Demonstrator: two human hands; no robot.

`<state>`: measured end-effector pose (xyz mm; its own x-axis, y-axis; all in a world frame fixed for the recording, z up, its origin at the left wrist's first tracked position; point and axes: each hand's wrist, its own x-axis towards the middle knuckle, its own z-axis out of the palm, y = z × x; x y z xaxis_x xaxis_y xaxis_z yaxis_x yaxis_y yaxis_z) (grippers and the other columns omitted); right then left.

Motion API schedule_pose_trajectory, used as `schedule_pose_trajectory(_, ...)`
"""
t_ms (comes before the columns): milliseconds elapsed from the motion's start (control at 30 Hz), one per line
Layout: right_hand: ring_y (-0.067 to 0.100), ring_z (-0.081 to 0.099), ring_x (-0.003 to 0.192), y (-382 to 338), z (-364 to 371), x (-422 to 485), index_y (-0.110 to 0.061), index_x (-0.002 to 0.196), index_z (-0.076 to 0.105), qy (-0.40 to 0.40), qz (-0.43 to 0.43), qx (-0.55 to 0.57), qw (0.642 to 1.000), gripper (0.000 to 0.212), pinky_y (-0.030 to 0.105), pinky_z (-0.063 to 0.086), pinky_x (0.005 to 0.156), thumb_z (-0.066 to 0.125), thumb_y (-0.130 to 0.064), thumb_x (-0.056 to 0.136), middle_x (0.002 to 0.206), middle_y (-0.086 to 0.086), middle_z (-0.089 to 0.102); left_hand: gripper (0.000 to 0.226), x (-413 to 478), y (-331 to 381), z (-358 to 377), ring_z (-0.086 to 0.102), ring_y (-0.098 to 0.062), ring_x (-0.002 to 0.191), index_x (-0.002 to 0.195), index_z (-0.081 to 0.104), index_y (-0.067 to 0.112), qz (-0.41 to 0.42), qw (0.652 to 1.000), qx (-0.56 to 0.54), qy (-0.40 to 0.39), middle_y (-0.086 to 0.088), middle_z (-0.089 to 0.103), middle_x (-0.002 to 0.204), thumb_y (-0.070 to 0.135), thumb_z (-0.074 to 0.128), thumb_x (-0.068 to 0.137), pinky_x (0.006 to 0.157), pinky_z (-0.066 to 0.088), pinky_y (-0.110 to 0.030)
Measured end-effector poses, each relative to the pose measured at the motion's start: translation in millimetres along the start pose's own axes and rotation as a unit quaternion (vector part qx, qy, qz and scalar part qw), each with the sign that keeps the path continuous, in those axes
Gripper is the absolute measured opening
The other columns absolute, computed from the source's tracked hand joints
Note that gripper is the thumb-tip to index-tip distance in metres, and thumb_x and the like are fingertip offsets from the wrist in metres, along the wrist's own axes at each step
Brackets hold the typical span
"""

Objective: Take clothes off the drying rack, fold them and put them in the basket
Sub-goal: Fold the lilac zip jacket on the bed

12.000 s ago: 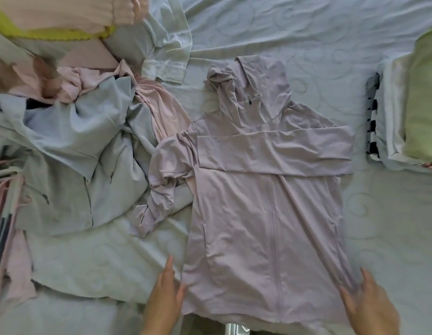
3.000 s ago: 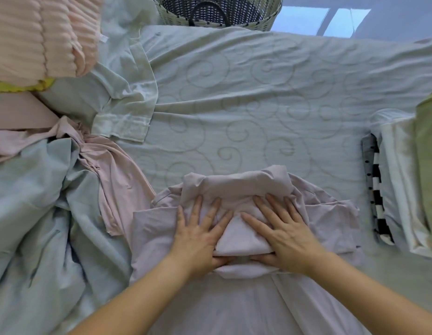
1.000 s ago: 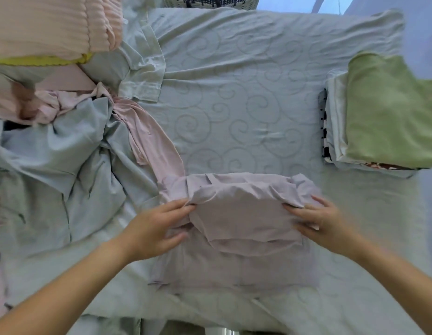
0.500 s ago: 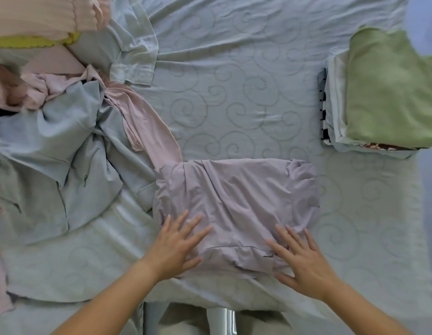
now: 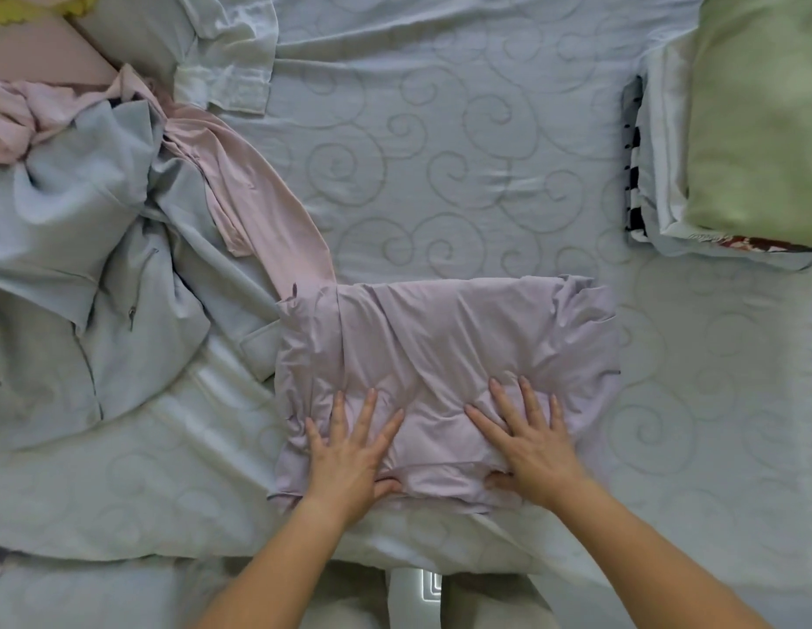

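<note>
While we are pressing the folded lilac hoodie [image 5: 440, 338] flat, left grip [image 5: 349, 447] and right grip [image 5: 531, 442] wide, we are probably scooping it up next.

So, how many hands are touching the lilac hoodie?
2. The left hand lies flat on the near left part of the folded hoodie. The right hand lies flat on its near right part. No other hand is in view.
</note>
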<state>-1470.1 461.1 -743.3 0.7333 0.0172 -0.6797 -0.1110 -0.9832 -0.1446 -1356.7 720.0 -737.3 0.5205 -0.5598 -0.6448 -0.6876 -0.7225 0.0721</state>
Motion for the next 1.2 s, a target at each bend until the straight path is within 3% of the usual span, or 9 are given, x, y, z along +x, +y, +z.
schedule_pose_trajectory(100,0.047,0.017,0.139,1.0,-4.7,-3.6,-0.039,0.151,0.017,-0.008,-0.022,-0.027,0.999,0.139,0.072,0.018,0.101,0.074,-0.080,0.031,0.158,0.010,0.018,0.122,-3.0,-1.5,-5.1,0.020,-0.049,0.139,0.149,0.026,0.038,0.034,0.999,0.012,0.013,-0.009,0.018,0.159,0.086,0.064,0.044,0.091,0.023,-0.080)
schedule_pose_trajectory(267,0.047,0.022,0.138,5.7,-7.0,-1.7,-0.039,0.151,0.015,0.004,-0.032,-0.027,0.999,0.131,0.074,0.033,0.094,0.075,-0.077,0.042,0.161,0.007,0.011,0.117,5.2,-8.7,-12.6,0.028,-0.047,0.137,0.149,0.021,0.039,0.062,0.998,0.012,0.027,-0.009,0.021,0.157,0.077,0.071,0.050,0.089,0.027,-0.079)
schedule_pose_trajectory(433,0.046,0.014,0.142,8.8,-9.7,-3.9,-0.038,0.152,0.013,0.005,-0.032,-0.027,0.999,0.107,0.073,0.025,0.100,0.033,-0.094,0.063,0.160,0.011,0.014,0.098,9.6,-17.2,-15.8,0.027,-0.047,0.138,0.151,0.017,0.039,0.089,0.996,0.020,0.017,-0.008,0.019,0.158,0.088,0.026,0.066,0.088,0.031,-0.077)
schedule_pose_trajectory(567,0.044,0.015,0.143,10.9,-5.8,-4.5,-0.039,0.150,0.022,-0.003,-0.037,-0.038,0.999,0.099,0.069,0.015,0.102,0.030,-0.092,0.067,0.159,0.009,0.021,0.072,7.1,-22.0,-10.4,0.031,-0.040,0.138,0.146,0.029,0.041,0.075,0.997,0.016,0.022,-0.003,0.029,0.155,0.078,0.013,0.085,0.086,0.034,-0.078)
schedule_pose_trajectory(700,0.038,0.011,0.145,10.4,-18.5,-1.9,-0.041,0.150,0.022,0.094,-0.020,0.007,0.995,0.082,0.063,0.008,0.110,0.021,-0.085,0.081,0.159,0.008,0.021,0.061,7.0,-27.7,-34.8,0.025,-0.031,0.141,0.145,0.031,0.035,-0.028,0.988,-0.101,0.114,-0.006,0.034,0.153,0.065,0.016,0.094,0.104,0.025,-0.067)
schedule_pose_trajectory(833,0.031,0.003,0.147,25.9,-42.5,11.9,-0.045,0.148,0.016,0.195,0.105,0.108,0.969,0.074,0.058,0.001,0.113,0.021,-0.079,0.083,0.161,0.001,0.007,0.065,21.4,-58.7,-56.0,0.015,-0.035,0.144,0.149,0.016,0.036,-0.186,0.932,-0.219,0.220,-0.015,0.018,0.157,0.059,0.030,0.090,0.114,0.016,-0.058)
schedule_pose_trajectory(1000,0.026,-0.020,0.146,51.0,-77.4,41.9,-0.047,0.149,0.001,0.158,0.227,0.151,0.949,0.085,0.055,-0.010,0.115,0.007,-0.083,0.072,0.159,-0.005,-0.022,0.068,63.6,-85.9,-83.0,0.006,-0.031,0.147,0.153,0.010,0.031,-0.213,0.940,-0.198,0.176,-0.011,0.006,0.160,0.051,0.040,0.096,0.116,0.009,-0.055)
schedule_pose_trajectory(1100,0.026,-0.024,0.144,43.2,-89.6,54.8,-0.046,0.149,-0.001,0.150,0.213,0.139,0.955,0.088,0.056,-0.010,0.115,0.004,-0.083,0.070,0.159,0.000,-0.023,0.058,81.8,-96.0,-81.2,0.000,-0.028,0.147,0.152,0.009,0.036,-0.229,0.958,-0.143,0.099,-0.002,0.004,0.161,0.052,0.026,0.099,0.115,0.003,-0.058)
schedule_pose_trajectory(1200,0.026,-0.024,0.144,16.5,-99.8,68.6,-0.044,0.149,-0.004,0.141,0.172,0.133,0.966,0.090,0.054,-0.012,0.115,0.002,-0.082,0.068,0.158,0.000,-0.024,0.054,84.9,-107.2,-77.3,-0.010,-0.028,0.147,0.151,0.004,0.038,-0.306,0.934,-0.174,0.061,-0.001,-0.008,0.161,0.048,0.019,0.101,0.115,-0.003,-0.057)
